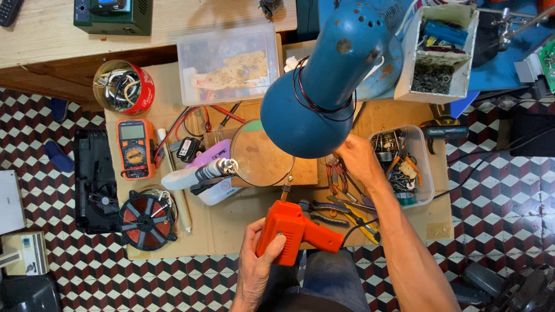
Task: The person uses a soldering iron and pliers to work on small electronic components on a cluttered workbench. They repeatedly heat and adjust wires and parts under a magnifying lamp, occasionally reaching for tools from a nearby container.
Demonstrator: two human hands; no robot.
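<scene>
The orange soldering gun sits near the cardboard's front edge, grasped by the left hand. The right hand reaches under the blue lamp; its grip I cannot tell. Pliers lie just beside it, next to the round magnifier.

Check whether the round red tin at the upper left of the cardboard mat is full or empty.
Full: the round red tin stands upright and open, packed to its rim with tangled wires and cables.
</scene>
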